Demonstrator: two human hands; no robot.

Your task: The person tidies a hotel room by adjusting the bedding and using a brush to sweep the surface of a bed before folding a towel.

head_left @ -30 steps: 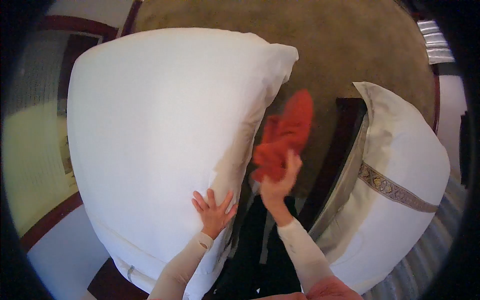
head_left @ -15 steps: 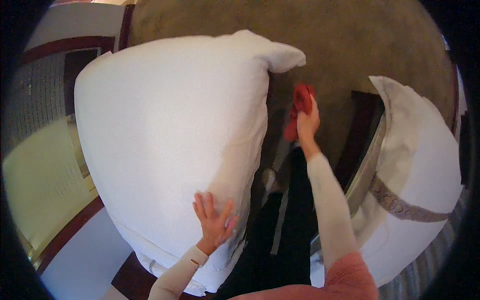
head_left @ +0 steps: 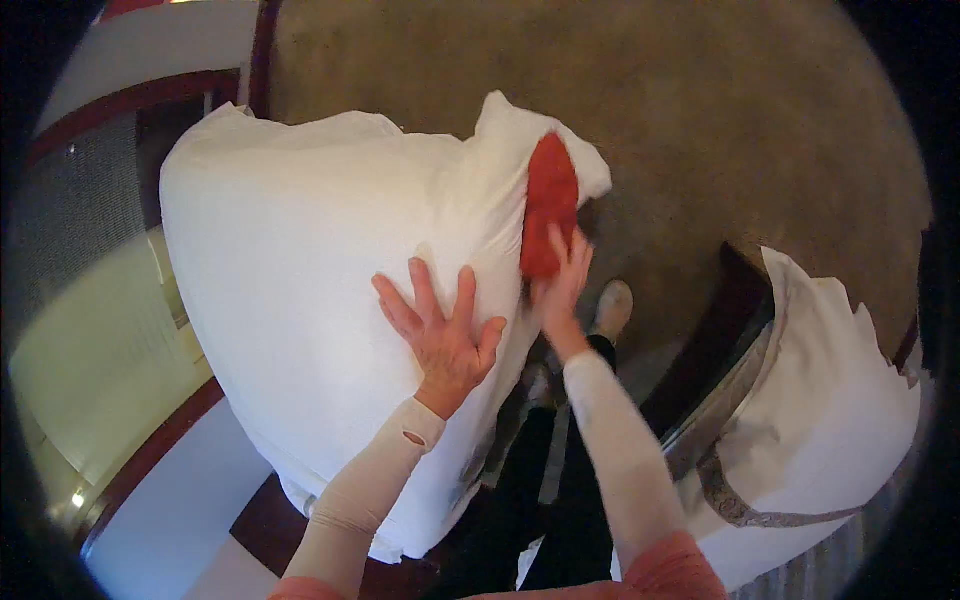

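Note:
My left hand (head_left: 445,340) lies palm down with spread fingers on a large white fabric-covered piece (head_left: 290,260), and nothing is in it. To its right, my right hand (head_left: 565,285) is closed on the lower part of a red cloth (head_left: 551,205), partly blurred. The cloth lies against the side of the white cover, just below its bunched, pointed corner (head_left: 590,175).
At the right stands another white-covered piece (head_left: 830,400) with a patterned band (head_left: 735,505) and a dark wooden edge (head_left: 715,340). Brown carpet (head_left: 720,120) runs behind. My shoe (head_left: 613,308) shows between the two pieces. A dark-framed panel (head_left: 90,330) is at the left.
My right hand has brought the red cloth left, from over the floor to the white cover's side. My left hand has moved up the cover. The view has shifted, and the corner looks more bunched.

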